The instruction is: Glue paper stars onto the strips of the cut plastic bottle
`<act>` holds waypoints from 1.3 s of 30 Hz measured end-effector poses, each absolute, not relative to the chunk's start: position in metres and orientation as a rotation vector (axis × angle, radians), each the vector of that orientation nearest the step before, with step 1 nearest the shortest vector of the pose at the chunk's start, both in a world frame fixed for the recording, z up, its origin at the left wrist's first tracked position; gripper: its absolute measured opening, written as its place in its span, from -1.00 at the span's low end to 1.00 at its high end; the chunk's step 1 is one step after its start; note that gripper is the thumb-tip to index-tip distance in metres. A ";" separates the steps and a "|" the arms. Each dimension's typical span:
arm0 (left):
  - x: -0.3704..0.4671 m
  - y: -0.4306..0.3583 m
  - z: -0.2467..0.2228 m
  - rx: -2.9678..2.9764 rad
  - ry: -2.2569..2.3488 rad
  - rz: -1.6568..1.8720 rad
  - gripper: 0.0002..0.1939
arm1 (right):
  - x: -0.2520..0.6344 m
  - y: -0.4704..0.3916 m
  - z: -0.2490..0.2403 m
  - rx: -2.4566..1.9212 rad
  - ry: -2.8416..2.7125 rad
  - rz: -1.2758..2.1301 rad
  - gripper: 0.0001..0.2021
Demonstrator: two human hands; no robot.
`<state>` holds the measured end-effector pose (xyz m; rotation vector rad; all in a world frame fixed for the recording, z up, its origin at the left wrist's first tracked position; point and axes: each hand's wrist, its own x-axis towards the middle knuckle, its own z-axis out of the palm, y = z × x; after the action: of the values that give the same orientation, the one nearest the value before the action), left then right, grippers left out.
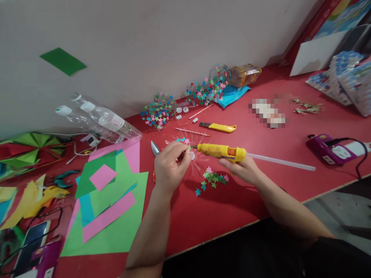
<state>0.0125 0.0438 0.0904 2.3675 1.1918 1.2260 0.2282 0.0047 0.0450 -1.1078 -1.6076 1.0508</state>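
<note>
Glue gun point(213, 150), yellow, translucent stick point(281, 161) protruding: right hand point(244, 169) is gripping it inside table's point(185, 224) near edge; left hand point(171, 164) is pinching something unclear.

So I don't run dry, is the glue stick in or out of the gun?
Partly in: the glue stick protrudes from the back of the yellow glue gun, a long length showing.

Two hands, one glue gun and about a dozen loose stars.
One left hand point(170, 166), one right hand point(242, 169); one glue gun point(222, 151), one glue stick point(284, 162); one yellow utility knife point(222, 127); two striped sticks point(193, 132); two purple power strips point(322, 150); one phone point(33, 241); one blue packet point(232, 96); one brownish bottle point(243, 75); at least two clear bottles point(116, 125); loose stars point(213, 177) overlap, preventing an exact count.
</note>
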 end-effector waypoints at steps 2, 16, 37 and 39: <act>0.012 0.043 0.091 2.427 1.090 1.243 -0.87 | 0.229 0.004 0.046 -1.135 -1.569 1.053 -0.73; -0.008 0.050 0.097 1.787 1.332 1.314 -0.89 | 0.262 0.050 0.022 -1.854 -1.380 0.876 -0.75; -0.018 0.041 0.092 1.176 1.114 1.053 -0.90 | 0.196 0.016 0.078 -1.259 -2.146 0.079 -0.82; -0.015 0.040 0.093 1.142 1.085 1.037 -0.90 | 0.182 0.016 0.081 -0.998 -2.238 -0.056 -0.86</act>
<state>-0.0149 0.0396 0.0929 1.1418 1.0849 1.0375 0.1816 0.0158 0.0807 -0.9979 -2.2379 -0.0556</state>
